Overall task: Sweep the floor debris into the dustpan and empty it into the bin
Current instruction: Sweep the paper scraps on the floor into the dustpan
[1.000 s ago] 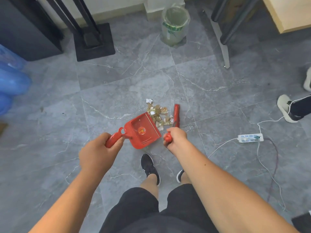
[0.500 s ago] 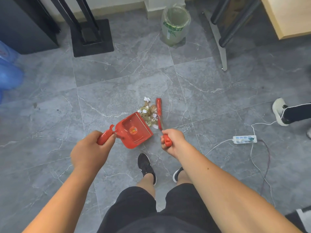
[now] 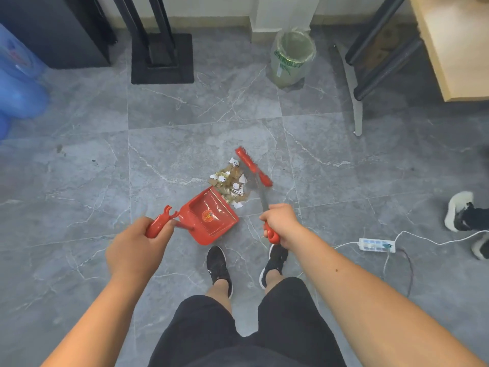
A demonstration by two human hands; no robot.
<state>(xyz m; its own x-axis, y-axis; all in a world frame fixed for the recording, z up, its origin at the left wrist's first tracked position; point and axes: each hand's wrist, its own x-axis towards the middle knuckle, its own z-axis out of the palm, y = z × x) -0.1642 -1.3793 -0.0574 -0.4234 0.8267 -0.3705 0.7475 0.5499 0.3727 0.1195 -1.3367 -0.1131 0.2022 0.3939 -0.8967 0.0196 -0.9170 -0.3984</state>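
Observation:
A red dustpan (image 3: 210, 219) rests on the grey floor, its open lip facing a small heap of debris (image 3: 231, 185) of torn paper and brown scraps. My left hand (image 3: 135, 250) is shut on the dustpan's red handle. My right hand (image 3: 281, 225) grips the handle of a small red broom (image 3: 254, 166), whose brush head lies just beyond and to the right of the heap. A bin (image 3: 292, 58) lined with a clear plastic bag stands by the far wall, well apart from the heap.
My black shoes (image 3: 219, 266) stand just behind the dustpan. A white power strip (image 3: 377, 245) with cables lies at the right, near another person's shoe (image 3: 459, 214). A black stand base (image 3: 161, 59), blue water bottles (image 3: 18, 83), a chair leg (image 3: 354, 102) and a wooden table (image 3: 455, 46) line the far side.
The broom head has swung out to the right and far side of the heap, turning diagonal. The dustpan stays against the heap; the view has shifted a little.

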